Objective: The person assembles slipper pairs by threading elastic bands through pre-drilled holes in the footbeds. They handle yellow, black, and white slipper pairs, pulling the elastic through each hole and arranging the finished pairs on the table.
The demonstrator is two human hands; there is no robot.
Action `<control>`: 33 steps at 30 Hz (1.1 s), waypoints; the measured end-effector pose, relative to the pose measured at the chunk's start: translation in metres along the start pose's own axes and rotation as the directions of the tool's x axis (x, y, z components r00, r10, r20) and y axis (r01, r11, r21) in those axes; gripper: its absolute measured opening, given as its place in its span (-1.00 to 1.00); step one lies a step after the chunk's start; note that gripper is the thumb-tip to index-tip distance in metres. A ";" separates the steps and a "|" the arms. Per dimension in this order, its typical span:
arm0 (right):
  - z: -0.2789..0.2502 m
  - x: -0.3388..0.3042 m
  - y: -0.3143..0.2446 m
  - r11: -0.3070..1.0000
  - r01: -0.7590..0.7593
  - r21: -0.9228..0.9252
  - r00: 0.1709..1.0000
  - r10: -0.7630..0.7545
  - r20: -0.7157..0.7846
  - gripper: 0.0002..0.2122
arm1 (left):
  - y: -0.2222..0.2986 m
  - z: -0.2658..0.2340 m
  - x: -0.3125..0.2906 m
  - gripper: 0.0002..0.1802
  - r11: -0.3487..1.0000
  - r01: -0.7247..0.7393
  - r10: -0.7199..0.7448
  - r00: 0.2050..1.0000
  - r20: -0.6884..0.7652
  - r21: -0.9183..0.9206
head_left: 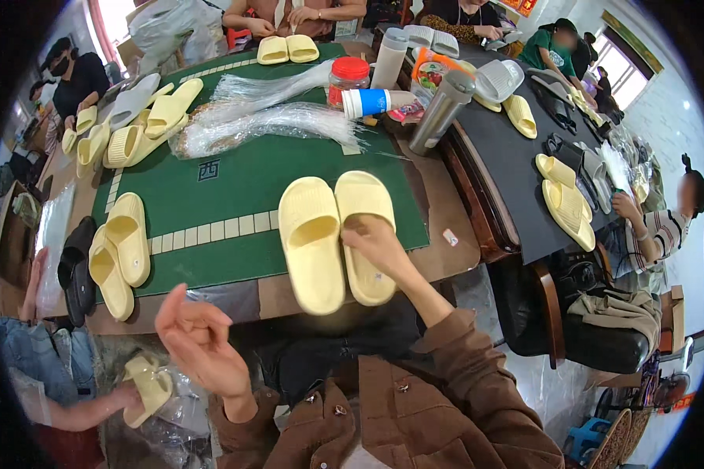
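Observation:
A pair of pale yellow slide slippers hangs side by side over the table's near edge, toes pointing away from me. My right hand (374,246) reaches into the right slipper (365,195), its fingers closed at the inner edge where it meets the left slipper (311,238). Whether the fingers also pinch the left slipper is hidden. Left of the pair, my left hand (199,340) is raised off the table edge, its fingers loosely bent and apart, with nothing in it. Another yellow pair (125,242) lies at the table's left side, next to black slippers (77,270).
Bundles of clear plastic strands (266,125) lie across the green mat (235,184). Behind them stand a red-lidded jar (349,78), a tipped paper cup (365,102) and a steel tumbler (443,109). At lower left, a co-worker's hand (129,399) holds a yellow slipper (150,387).

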State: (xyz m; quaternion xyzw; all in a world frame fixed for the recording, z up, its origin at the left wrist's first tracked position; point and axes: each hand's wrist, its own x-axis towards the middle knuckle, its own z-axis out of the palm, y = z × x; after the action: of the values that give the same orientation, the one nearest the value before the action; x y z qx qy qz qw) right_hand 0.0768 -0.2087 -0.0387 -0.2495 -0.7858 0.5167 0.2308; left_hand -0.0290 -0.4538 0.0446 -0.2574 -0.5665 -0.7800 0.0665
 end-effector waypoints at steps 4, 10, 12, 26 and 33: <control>0.002 -0.030 -0.026 0.927 0.211 -0.311 0.953 -0.265 -0.144 -0.74 | 0.008 0.013 -0.013 -0.45 0.978 -0.049 0.082 0.984 0.157 -0.203; -0.008 -0.090 -0.100 0.967 0.254 0.024 0.953 -0.255 0.164 -0.67 | 0.023 0.032 -0.035 -0.40 0.892 0.238 -0.040 0.888 0.458 -0.385; -0.005 -0.102 -0.106 0.991 0.083 0.103 0.880 -0.122 0.460 -0.67 | 0.026 0.035 -0.037 -0.35 0.825 0.367 -0.044 0.800 0.599 -0.429; -0.016 -0.110 -0.079 0.620 0.667 -0.414 0.728 -0.661 0.184 -0.79 | -0.028 0.029 -0.022 -0.69 0.294 0.949 -0.651 0.283 0.705 -0.110; -0.006 -0.099 -0.056 0.981 0.153 -0.118 0.986 -0.159 -0.043 -0.82 | -0.069 0.044 -0.036 -0.75 0.605 0.733 -0.598 0.159 0.786 0.312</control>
State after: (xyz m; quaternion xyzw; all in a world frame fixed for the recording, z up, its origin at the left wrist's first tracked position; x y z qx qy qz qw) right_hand 0.1480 -0.2858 0.0055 -0.2132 -0.8249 0.4445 0.2765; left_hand -0.0107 -0.3958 -0.0210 -0.3237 -0.5188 -0.5374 -0.5808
